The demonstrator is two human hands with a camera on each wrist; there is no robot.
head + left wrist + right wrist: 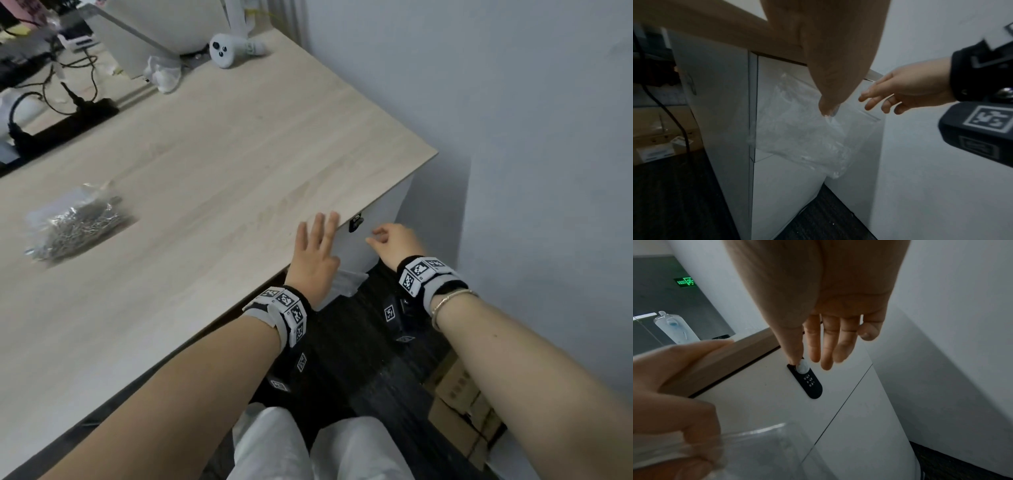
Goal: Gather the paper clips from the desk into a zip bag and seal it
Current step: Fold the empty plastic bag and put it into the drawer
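A heap of silvery paper clips (pixel 78 224) lies in crinkled clear plastic at the desk's left. My left hand (pixel 313 251) reaches over the desk's (pixel 212 171) front edge with its fingers straight. Its thumb (pixel 828 104) pinches an empty clear zip bag (pixel 803 133) (pixel 346 286) (pixel 760 444), which hangs below the edge against the white cabinet (pixel 766 402). My right hand (pixel 390 240) (pixel 890 99) is at the cabinet front. Its thumb (pixel 795 360) touches the round knob on the black lock plate (pixel 810 384) (pixel 355 223), its other fingers straight and holding nothing.
At the back of the desk are a white controller (pixel 226 51), crumpled white plastic (pixel 164 73) and a black power strip (pixel 65 126) with cables. A pale wall (pixel 531 137) stands close on the right. Cardboard boxes (pixel 459 421) sit on the dark floor.
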